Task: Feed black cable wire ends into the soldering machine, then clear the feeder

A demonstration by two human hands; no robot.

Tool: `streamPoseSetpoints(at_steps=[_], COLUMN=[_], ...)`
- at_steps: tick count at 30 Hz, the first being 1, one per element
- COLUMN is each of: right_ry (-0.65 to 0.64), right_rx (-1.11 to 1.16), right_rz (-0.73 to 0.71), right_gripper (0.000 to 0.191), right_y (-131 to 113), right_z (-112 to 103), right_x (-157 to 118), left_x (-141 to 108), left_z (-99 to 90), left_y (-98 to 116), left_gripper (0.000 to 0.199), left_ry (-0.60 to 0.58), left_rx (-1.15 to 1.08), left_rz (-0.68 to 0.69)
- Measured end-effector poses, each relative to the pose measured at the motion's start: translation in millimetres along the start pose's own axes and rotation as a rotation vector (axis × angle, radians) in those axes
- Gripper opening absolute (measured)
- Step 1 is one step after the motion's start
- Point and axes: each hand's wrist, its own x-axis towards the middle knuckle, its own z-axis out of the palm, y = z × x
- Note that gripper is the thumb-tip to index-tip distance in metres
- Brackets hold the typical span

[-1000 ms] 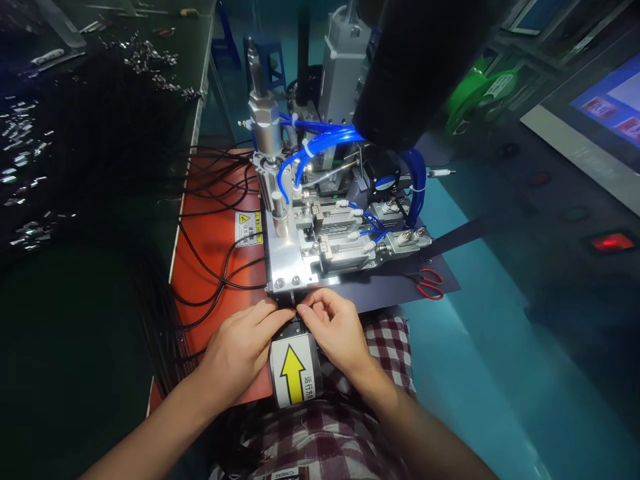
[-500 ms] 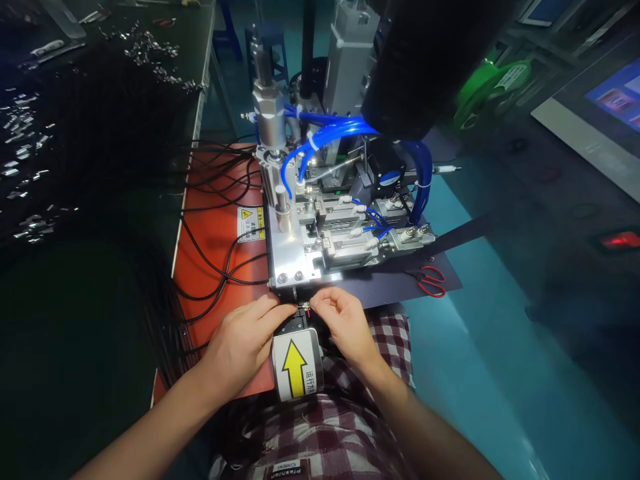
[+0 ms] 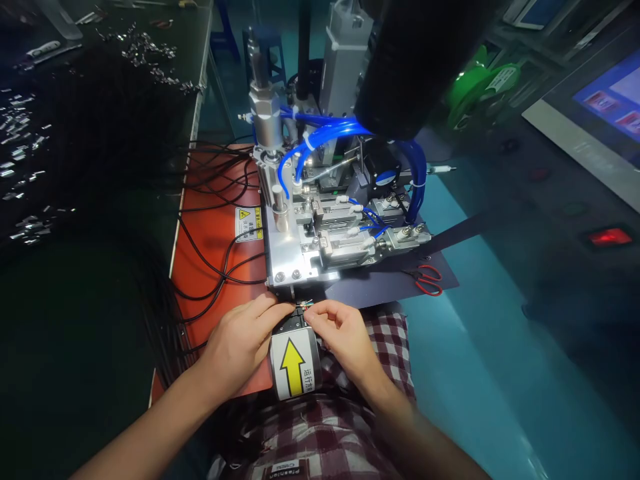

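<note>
At the near edge of the metal machine [image 3: 293,250], several thin coloured wire ends [image 3: 305,305] stick out over a small black fixture [image 3: 294,320]. My left hand [image 3: 243,340] is closed at the left of the fixture, its thumb and forefinger by the wires; what they pinch is hidden. My right hand [image 3: 343,330] is closed in a pinch just right of the wires, its fingertips at the fixture's right side; anything between them is too small to tell. Below the fixture is a white label with a yellow arrow [image 3: 293,367].
Black cables [image 3: 225,273] cross the orange mat [image 3: 205,247] at the left. Red-handled scissors [image 3: 429,280] lie on the dark plate at the right. Blue tubes [image 3: 345,127] arch above the machine. A screen [image 3: 613,100] stands at the far right.
My right fingertips have moved slightly down and left, and more of the coloured wire ends shows. My left hand stays beside the fixture. The whole view has shifted a little.
</note>
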Motion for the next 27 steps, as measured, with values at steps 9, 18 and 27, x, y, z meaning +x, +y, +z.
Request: streamPoseSetpoints(at_steps=[9,18,27], right_ry=[0.216,0.11,-0.099], right_rx=[-0.75,-0.751,0.06], right_rz=[-0.495,-0.569,-0.06], right_gripper=[0.015,0.016,0.023], right_y=[-10.7,-15.6,8.3], right_z=[-3.4,-9.0,-13.5], right_x=[-4.7,-1.6,18.3], left_x=[0.1,0.7,-1.7], left_z=[-1.3,-0.5,0.2], left_y=[-0.2,-1.0,-2.0], left_gripper=[0.028,0.028,0.029], left_ry=[-0.011,-0.01,-0.023], left_rx=[0.011,0.018,0.014], left_rz=[-0.003,-0.002,0.002])
